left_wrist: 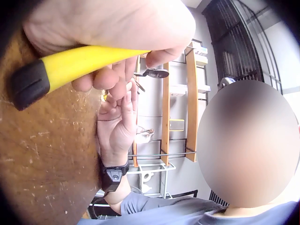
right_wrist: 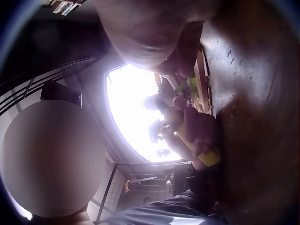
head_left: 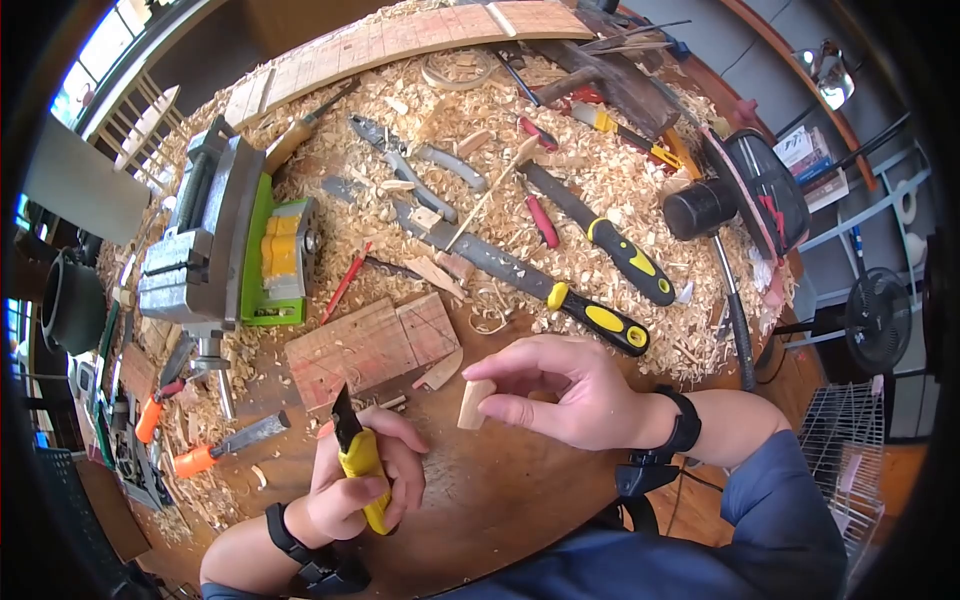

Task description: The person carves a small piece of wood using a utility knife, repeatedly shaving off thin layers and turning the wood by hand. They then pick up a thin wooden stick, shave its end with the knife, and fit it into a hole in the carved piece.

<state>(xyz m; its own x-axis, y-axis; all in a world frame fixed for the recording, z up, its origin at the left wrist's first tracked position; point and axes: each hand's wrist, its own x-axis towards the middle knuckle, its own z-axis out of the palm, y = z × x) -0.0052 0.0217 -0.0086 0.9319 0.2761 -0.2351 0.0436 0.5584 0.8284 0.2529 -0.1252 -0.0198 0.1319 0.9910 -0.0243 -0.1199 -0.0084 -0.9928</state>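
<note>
My left hand [head_left: 338, 497] grips a yellow utility knife [head_left: 363, 468], its dark blade pointing up and away from me. In the left wrist view, the black butt end of the knife handle [left_wrist: 79, 68] juts past the curled fingers. My right hand [head_left: 580, 395] pinches a small pale wood piece [head_left: 473, 408] between thumb and fingers, to the right of the knife and apart from it. Beyond both hands a reddish board [head_left: 355, 350] lies on the workbench [head_left: 490, 490]. The right wrist view is dim, with the left hand [right_wrist: 199, 133] around the yellow handle.
A vise [head_left: 195, 240] stands at left near orange-handled chisels [head_left: 200, 458]. Yellow-and-black handled files [head_left: 605, 318], pliers [head_left: 420, 180] and a black mallet [head_left: 700, 208] lie among wood shavings [head_left: 640, 200]. A long plank [head_left: 400, 45] spans the far side.
</note>
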